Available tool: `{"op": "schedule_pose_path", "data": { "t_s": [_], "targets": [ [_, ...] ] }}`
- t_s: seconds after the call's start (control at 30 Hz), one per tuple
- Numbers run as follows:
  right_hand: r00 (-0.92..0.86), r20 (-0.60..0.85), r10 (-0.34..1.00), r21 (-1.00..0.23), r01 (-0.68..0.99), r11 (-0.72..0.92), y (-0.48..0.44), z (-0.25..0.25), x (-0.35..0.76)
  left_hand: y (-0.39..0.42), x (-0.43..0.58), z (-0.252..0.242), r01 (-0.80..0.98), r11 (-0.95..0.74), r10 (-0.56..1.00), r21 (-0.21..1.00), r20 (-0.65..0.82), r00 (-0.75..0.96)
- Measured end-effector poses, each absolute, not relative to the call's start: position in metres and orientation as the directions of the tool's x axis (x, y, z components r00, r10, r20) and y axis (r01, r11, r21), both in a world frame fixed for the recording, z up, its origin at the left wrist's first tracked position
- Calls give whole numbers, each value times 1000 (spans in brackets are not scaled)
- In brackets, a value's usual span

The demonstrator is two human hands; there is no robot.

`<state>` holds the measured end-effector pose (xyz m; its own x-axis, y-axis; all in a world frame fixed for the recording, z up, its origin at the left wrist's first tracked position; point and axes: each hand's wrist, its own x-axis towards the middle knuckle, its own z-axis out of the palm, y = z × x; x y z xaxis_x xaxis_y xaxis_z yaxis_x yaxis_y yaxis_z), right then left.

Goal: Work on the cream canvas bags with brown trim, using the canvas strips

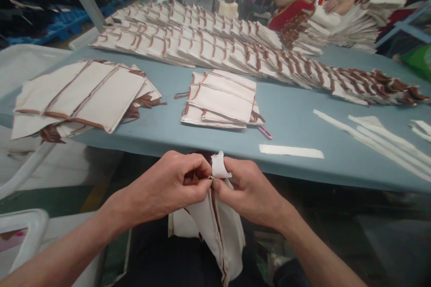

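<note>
i have a cream fabric piece (232, 233) hanging in front of me, above my lap and just below the near edge of the desk (289, 116). my left hand (171, 184) is closed to a fingertip pinch at the top of its brown-trimmed seam; my right hand (252, 188) pinches the same end from the right, a small white flap (219, 166) curling up between them. i judge the step in hand to be close fingertip work on that seam end. the next move calls for steady pinches and an untwisted seam.
</note>
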<state>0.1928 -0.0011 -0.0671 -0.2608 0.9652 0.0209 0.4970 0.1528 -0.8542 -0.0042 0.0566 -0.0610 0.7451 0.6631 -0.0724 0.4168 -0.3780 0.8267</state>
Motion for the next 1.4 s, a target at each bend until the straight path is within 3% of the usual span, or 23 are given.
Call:
{"op": "schedule_pose_path", "data": {
  "t_s": [0.27,0.43,0.53,0.63,0.73,0.87,0.97,1.2,1.4],
  "targets": [
    [-305,55,951,-814,537,219,0,-63,193,49,-6,-63,353,-665,605,658,196,772],
    [-341,42,939,-734,627,260,5,-59,194,48,-8,-73,294,-839,467,457,327,822],
    [-362,-2,932,-755,612,236,7,-59,195,51,-14,-81,236,-906,367,352,376,851],
    [-382,-74,921,-865,484,132,8,-61,199,56,-22,-84,146,-938,269,315,393,879],
    [-429,-149,891,-968,247,-43,9,-65,203,60,-27,-81,81,-964,182,255,401,898],
    [-489,-216,845,-961,-46,-273,11,-77,206,62,-28,-79,58,-992,97,114,365,926],
    [-489,-302,818,-914,-94,-394,12,-81,205,64,-28,-82,87,-987,126,138,303,945],
    [-498,-440,747,-886,104,-452,16,-72,205,64,-24,-79,63,-986,110,154,320,941],
    [-539,-505,674,-804,10,-595,17,-74,203,63,-25,-75,103,-967,170,235,284,944]
  ]
}}
